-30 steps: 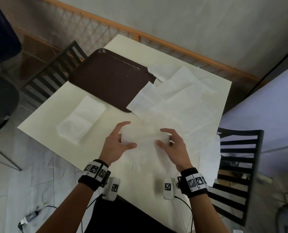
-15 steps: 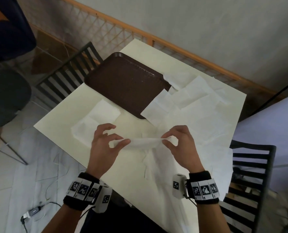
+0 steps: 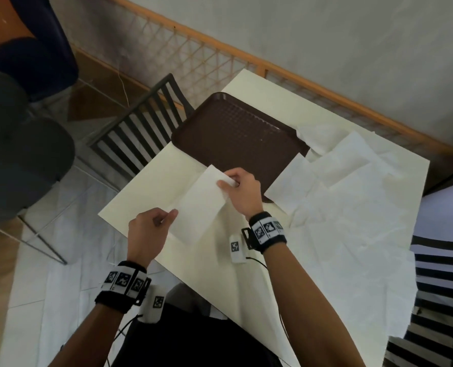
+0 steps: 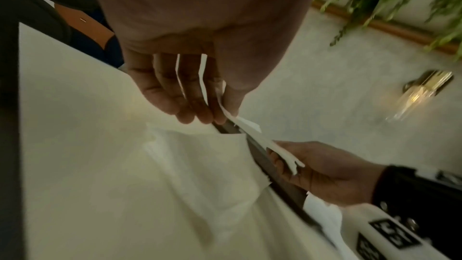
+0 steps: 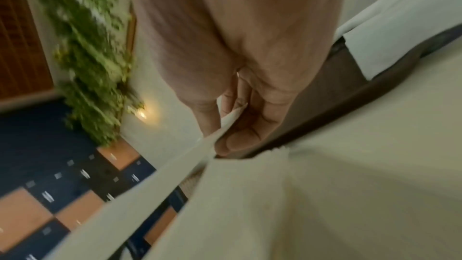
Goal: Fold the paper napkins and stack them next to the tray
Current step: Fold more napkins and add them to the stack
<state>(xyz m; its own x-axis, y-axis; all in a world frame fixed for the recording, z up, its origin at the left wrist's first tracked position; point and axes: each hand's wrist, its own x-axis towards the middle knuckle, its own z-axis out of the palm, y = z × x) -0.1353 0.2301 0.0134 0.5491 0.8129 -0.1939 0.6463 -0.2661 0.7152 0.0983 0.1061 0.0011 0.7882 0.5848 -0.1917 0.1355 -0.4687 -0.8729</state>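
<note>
From the head view, the left hand [image 3: 148, 231] and right hand [image 3: 242, 192] each pinch one end of a folded napkin [image 3: 198, 205], held above the table [image 3: 145, 186]; the brown tray [image 3: 236, 139] lies just beyond the right hand, and loose napkins [image 3: 352, 197] spread to that hand's right. The left wrist view shows the left fingers [image 4: 190, 104] and thumb nipping the napkin's edge (seen edge-on, stretched across to the right hand). The right wrist view shows thumb and fingers [image 5: 237, 137] clamping the other end.
</note>
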